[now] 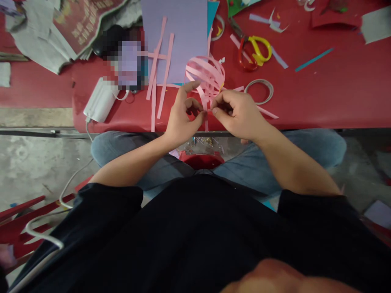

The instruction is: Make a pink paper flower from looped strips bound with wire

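A loose round cage of curved pink paper strips sits at the table's front edge, just beyond my fingertips. My left hand pinches the end of a pink strip between thumb and bent fingers, its index finger raised and curved towards the cage. Close beside it, my right hand has thumb and index finger pressed together on the same small stretch of pink paper. The fingertips of both hands nearly meet there. Exactly how the strip ends overlap is too small to make out.
Flat pink strips lie left on a lilac sheet. A tape roll and yellow-and-red-handled scissors are right. A white power bank with a cable and crumpled newspaper lie left on the red table.
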Demonstrator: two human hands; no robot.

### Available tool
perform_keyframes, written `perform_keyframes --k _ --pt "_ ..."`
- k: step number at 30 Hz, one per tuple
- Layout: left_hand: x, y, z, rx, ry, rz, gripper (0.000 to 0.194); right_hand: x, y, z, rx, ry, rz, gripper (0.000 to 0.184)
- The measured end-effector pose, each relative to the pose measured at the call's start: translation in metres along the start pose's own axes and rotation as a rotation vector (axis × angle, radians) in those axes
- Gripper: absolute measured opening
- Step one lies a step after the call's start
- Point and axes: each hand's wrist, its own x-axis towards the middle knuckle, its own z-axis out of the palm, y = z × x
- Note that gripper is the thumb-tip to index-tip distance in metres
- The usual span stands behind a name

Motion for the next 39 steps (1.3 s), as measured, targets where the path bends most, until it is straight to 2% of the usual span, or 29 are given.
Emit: perform_keyframes --k 7,17,25,34,39 --pt "-0.006 0.004 0.002 -0.092 0.069 -0.102 0.048 -0.003 -0.002 0.011 0.005 0.03 -0.001 0.017" --pt "-0.009 0.016 0.003 -0.142 0.041 -0.163 0.047 -0.005 0.003 0.017 -0.029 0.043 0.027 0.023" --pt "-0.01 0.017 0.002 -0.078 0.024 -0.121 0.047 -0.005 0.006 0.018 -0.048 0.049 0.021 0.022" --pt "-0.012 0.011 0.002 0.165 -0.033 0.091 0.042 -0.005 0.006 0.02 -0.094 0.044 0.038 0.015" --pt "-0.014 0.015 0.002 0.198 -0.035 0.111 0.04 -0.006 0.006 0.02 -0.105 0.036 0.032 0.012"
